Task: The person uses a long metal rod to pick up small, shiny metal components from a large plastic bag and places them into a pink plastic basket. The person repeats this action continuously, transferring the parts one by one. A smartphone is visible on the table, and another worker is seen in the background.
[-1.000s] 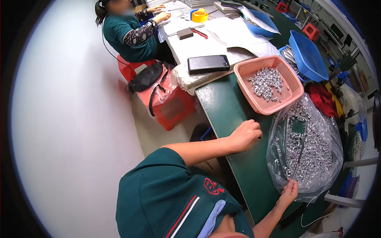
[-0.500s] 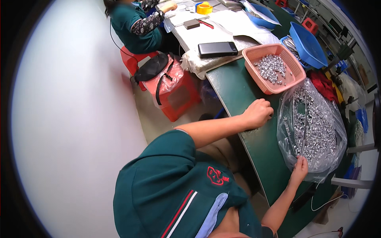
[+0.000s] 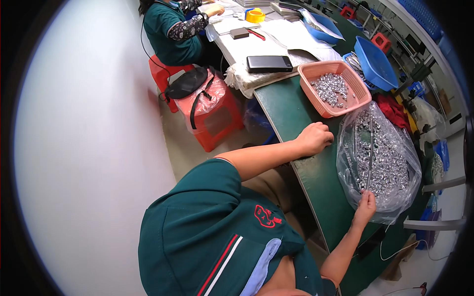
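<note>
My right hand (image 3: 365,207) pinches the near end of a long, thin grey rod (image 3: 371,153). The rod reaches away over a clear plastic bag (image 3: 345,170) full of small shiny silver metal parts (image 3: 387,163). Whether it lies on the parts or just above them, I cannot tell. My left hand (image 3: 316,139) rests curled on the green table (image 3: 316,182), left of the bag. Its fingers are closed, and anything inside them is hidden. Just beyond both, a pink plastic basket (image 3: 308,88) holds more silver parts.
A black power bank-like block (image 3: 269,64) lies on white wrapped material beside the basket. Blue trays (image 3: 375,61) and a red cloth (image 3: 392,111) stand farther right. At the left, a co-worker (image 3: 170,34) sits behind a red stool (image 3: 217,123) bearing a black bag (image 3: 190,81).
The whole scene has shifted slightly left as the view turned. Both hands keep the same pose, the right one still holding the rod.
</note>
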{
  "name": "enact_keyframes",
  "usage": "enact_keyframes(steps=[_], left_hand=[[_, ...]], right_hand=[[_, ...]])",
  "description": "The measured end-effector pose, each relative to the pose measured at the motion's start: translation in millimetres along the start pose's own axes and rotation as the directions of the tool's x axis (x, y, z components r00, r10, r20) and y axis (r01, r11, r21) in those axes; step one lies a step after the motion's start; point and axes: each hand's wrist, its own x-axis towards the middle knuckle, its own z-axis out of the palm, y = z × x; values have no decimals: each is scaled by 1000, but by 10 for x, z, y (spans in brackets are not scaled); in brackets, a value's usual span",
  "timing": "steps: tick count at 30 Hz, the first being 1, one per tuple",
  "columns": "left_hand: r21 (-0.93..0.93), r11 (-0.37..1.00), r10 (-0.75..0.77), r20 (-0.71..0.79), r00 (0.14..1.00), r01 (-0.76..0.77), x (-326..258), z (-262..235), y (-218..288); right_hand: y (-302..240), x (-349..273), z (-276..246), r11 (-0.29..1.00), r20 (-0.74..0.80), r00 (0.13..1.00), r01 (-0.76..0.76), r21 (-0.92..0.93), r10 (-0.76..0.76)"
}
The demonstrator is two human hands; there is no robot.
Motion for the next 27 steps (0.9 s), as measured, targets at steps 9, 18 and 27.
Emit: enact_keyframes(steps=[9,18,27], left_hand=[[-323,934,-183,-65,981,152,57,-44,151],[-847,-144,-271,532,802,512,949,536,334],[-732,-526,-259,623,738,433,1469,1055,183]], right_hand=[[88,-43,-42,999,16,999,35,-41,-34],[-245,-11,-52,973,21,987,-159,168,157],[-355,58,-242,986,5,987,-158,53,158]])
